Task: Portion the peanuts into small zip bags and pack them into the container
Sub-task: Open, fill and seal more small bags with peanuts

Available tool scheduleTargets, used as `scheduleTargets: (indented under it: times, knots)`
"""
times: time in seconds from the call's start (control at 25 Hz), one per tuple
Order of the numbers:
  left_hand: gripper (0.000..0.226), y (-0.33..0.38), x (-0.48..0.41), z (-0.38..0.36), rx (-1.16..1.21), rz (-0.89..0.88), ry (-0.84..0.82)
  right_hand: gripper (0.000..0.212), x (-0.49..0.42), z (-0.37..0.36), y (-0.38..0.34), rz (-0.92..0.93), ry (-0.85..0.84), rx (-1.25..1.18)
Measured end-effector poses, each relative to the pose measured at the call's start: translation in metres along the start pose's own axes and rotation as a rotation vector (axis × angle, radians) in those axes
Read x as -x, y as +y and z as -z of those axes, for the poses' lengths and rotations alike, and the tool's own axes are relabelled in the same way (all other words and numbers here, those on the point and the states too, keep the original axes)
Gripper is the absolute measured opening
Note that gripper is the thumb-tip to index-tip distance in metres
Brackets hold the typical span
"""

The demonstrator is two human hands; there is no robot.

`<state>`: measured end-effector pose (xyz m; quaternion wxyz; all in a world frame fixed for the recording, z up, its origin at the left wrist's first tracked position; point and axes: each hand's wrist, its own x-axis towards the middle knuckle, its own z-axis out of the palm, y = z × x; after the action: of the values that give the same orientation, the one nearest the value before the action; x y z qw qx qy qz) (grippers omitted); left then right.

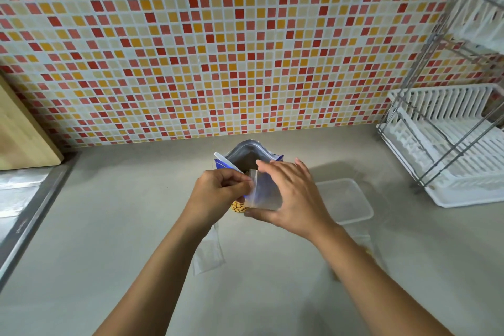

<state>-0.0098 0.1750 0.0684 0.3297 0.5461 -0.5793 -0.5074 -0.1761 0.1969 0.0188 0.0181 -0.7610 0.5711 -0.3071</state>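
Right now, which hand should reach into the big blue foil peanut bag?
Right. The right hand has straight fingers by the open mouth of the blue foil peanut bag, while the left hand is busy pinching the small clear zip bag.

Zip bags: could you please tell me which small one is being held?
The zip bag pinched by the left hand and steadied by the right hand; another bag lies flat on the counter.
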Motion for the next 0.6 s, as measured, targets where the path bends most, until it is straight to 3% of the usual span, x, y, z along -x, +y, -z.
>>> scheduleTargets:
  times: [0.24, 0.52, 0.6]
  knots:
    - [0.017, 0.0002, -0.0002, 0.0025, -0.047, -0.019, 0.0, 0.075, -0.0001, -0.001, -0.003, -0.023, 0.049, -0.106]
    - [0.009, -0.0006, -0.0028, 0.0003, -0.011, -0.036, -0.045, 0.052, -0.0002, 0.0036, 0.0009, -0.013, 0.137, -0.208]
    - [0.014, -0.0013, -0.0079, 0.0037, 0.009, -0.092, 0.055, 0.048, 0.0001, 0.0038, 0.0028, -0.062, 0.149, -0.333]
